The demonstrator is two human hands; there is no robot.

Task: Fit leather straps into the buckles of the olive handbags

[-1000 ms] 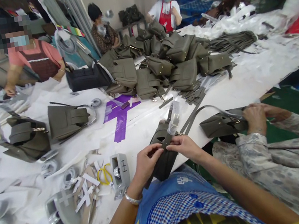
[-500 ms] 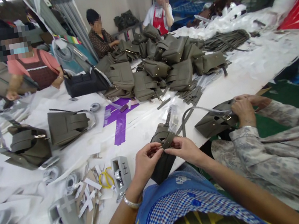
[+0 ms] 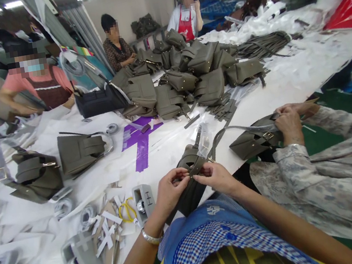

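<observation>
A dark olive handbag (image 3: 190, 197) leans at the table edge against my apron. Across its top runs a narrow strap (image 3: 197, 165), pinched by both hands near the bag's opening. My left hand (image 3: 174, 191) is closed with thumb and fingertips on the strap's left part. From the other side my right hand (image 3: 215, 178) grips the same strap, its fingertips close to the left ones. The small fitting between the fingertips is too hidden to make out. Clear plastic wrap (image 3: 203, 141) covers part of the bag's handle just beyond my hands.
A co-worker's hands (image 3: 289, 122) hold another olive bag (image 3: 253, 139) at my right. Many olive bags (image 3: 201, 62) are heaped mid-table. To my left are a tape dispenser (image 3: 144, 202), yellow-handled pliers (image 3: 127, 210), paper strips (image 3: 107, 233) and a second dispenser (image 3: 82, 260). Purple tape (image 3: 141, 149) marks the table.
My hands keep their pinch on the strap with hardly any shift. The view has tilted slightly. The co-worker's hands at right have moved a little along their bag.
</observation>
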